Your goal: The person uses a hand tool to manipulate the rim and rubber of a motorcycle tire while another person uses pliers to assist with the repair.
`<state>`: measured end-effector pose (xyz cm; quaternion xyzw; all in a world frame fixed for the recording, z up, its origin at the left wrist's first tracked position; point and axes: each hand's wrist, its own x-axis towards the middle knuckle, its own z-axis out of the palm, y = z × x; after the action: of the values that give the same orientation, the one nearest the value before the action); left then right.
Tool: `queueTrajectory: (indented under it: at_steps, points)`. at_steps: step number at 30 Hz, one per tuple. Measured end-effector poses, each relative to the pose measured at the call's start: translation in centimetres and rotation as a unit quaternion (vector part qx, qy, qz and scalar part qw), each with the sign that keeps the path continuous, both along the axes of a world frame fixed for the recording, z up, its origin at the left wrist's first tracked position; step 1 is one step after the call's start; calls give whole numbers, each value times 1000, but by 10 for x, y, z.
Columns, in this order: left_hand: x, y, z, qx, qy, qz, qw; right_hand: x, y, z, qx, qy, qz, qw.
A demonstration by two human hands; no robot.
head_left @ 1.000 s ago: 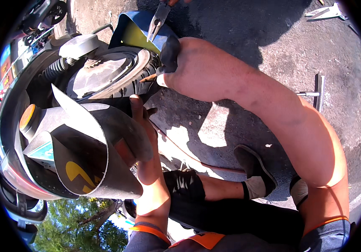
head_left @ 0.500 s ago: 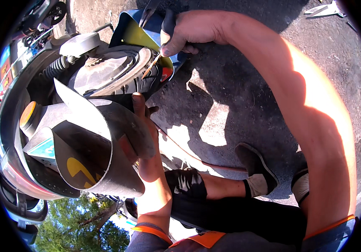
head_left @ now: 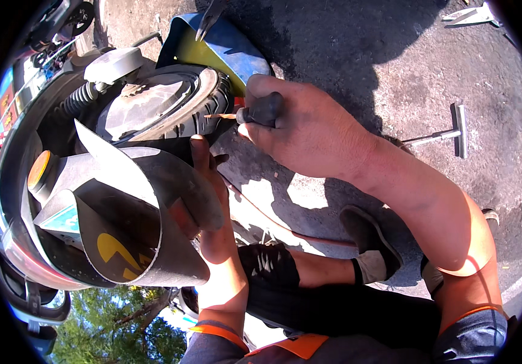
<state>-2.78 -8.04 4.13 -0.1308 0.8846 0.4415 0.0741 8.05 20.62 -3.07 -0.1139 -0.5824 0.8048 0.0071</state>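
My right hand (head_left: 309, 124) is closed round the dark handle of a thin-shafted hand tool (head_left: 261, 111). A narrow brownish tip runs from its handle to the tread of a black tyre (head_left: 217, 100); whether it has entered the rubber I cannot tell. The tyre sits on a scooter wheel with a grey, dusty hub (head_left: 145, 109). Below the tyre, my left hand (head_left: 210, 182) has its thumb against the tyre's lower side. Its other fingers are mostly hidden behind the tyre and a grey curved mudguard (head_left: 182, 188).
A blue container with a yellow inside (head_left: 230, 45) stands beyond the wheel, pliers (head_left: 209, 21) at its rim. A T-handled tool (head_left: 460, 131) and another metal tool (head_left: 470, 16) lie on the asphalt at right. A reddish hose (head_left: 297, 233) crosses the ground near my shoe (head_left: 370, 236).
My right hand has moved toward me, bringing the tool from a slanted position to nearly level at the tread. This uncovers the blue container and the T-handled tool. My left hand stays put.
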Motion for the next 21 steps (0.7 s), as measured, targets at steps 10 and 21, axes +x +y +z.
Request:
queueTrajectory:
  at_steps: [10,21]
  points:
    - [13,44,11,-100,-11,61,993,-1,0,-10,128,45,2,991]
    - [10,14,6,-170,42,-47,984,-3,-10,-30,279,202,-92,934]
